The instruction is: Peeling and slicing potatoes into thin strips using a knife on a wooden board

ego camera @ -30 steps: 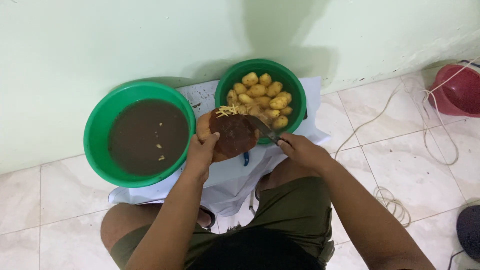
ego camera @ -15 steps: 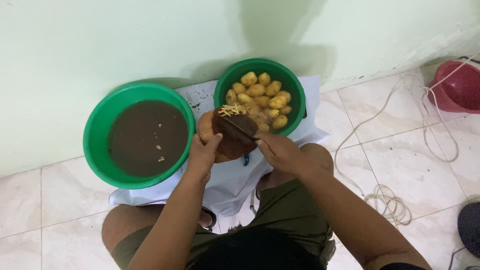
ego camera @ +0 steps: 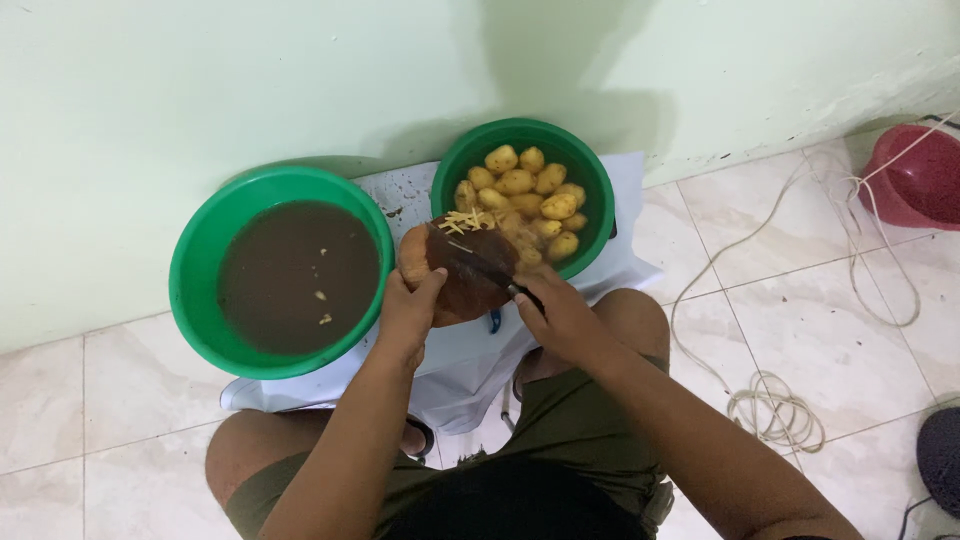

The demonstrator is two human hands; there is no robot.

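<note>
Chopping board [ego camera: 470, 275], round and brown, sits between the two green basins, gripped at its 9 o'clock edge by the left hand [ego camera: 410, 310] with fingers curled closed; the right hand [ego camera: 560, 315] is wrapped shut on a knife [ego camera: 485, 268] lying across it. Pale shreds [ego camera: 462, 220] at the board's 12 o'clock suggest some cutting is done. Many whole yellow potatoes [ego camera: 530, 200] remain in the basin [ego camera: 590, 180] at 1 o'clock, though what lies under the blade I cannot tell.

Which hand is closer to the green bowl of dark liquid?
Left. The left hand holds the brown round slab right beside the bowl of dark liquid; the right hand, gripping the knife, sits farther away.
</note>
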